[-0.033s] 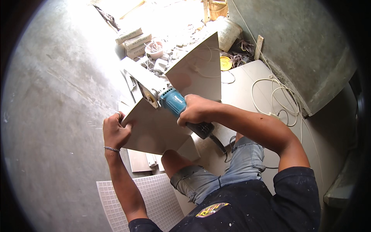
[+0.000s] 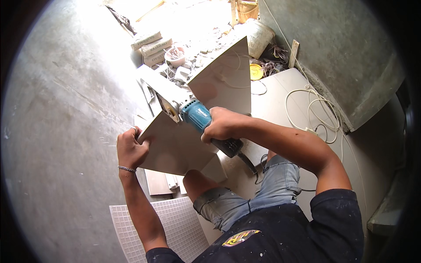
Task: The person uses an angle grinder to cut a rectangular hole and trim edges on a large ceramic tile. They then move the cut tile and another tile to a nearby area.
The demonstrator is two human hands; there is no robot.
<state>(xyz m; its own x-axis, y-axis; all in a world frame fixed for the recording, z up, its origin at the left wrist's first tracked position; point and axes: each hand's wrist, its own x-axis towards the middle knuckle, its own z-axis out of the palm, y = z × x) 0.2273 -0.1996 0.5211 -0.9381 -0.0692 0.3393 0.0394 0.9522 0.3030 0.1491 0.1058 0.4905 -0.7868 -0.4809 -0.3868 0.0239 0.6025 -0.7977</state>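
My left hand (image 2: 133, 147) grips the left edge of a large glossy grey tile (image 2: 171, 153), thumb on its face, a beaded bracelet at the wrist. My right hand (image 2: 221, 125) is wrapped round the body of a teal and black angle grinder (image 2: 196, 116), whose power cord hangs from the rear. The grinder's disc (image 2: 171, 111) sits at the tile's upper edge, in a gap below a taller glossy section (image 2: 223, 79); whether that section is the same tile is unclear. My bare knee is just under the tile's lower edge.
Concrete walls (image 2: 324, 48) flank me. Beyond the tile lie rubble, stacked sacks (image 2: 153, 46), a pink bucket (image 2: 174, 57), a pale bucket (image 2: 258, 39) and a yellow lid (image 2: 256, 71). Coiled white cable (image 2: 315, 114) lies at right, a white grid-patterned panel (image 2: 131, 223) at lower left.
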